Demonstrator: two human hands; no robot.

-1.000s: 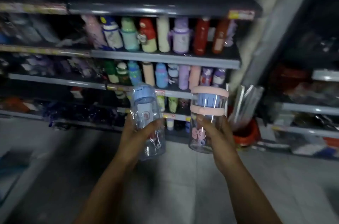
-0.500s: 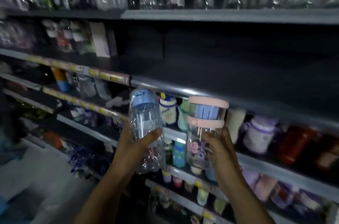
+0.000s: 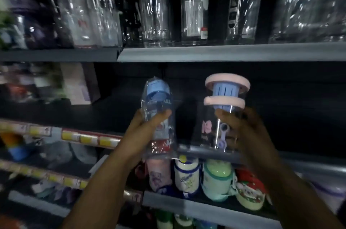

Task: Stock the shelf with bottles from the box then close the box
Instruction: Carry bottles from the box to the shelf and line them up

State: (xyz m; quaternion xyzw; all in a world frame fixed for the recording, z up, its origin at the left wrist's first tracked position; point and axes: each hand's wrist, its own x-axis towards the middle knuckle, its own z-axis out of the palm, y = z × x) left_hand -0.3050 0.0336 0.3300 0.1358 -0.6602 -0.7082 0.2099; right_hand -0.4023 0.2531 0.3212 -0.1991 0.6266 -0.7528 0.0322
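My left hand (image 3: 145, 131) grips a clear bottle with a blue cap (image 3: 158, 101), wrapped in clear plastic, held upright. My right hand (image 3: 243, 129) grips a clear bottle with pink rings and a blue insert at the top (image 3: 225, 93). Both bottles are raised in front of a dark, bare shelf (image 3: 280, 155), their bases about level with its front lip. The box is not in view.
The shelf above (image 3: 224, 52) holds tall clear bottles (image 3: 194, 4). Below the dark shelf stand colourful children's bottles (image 3: 215, 182). Yellow price tags (image 3: 89, 138) line the shelf edges at left, where more goods sit blurred.
Both hands have lifted the bottles from low in the aisle up to the dark shelf, and my view has moved closer and higher along the shelving.
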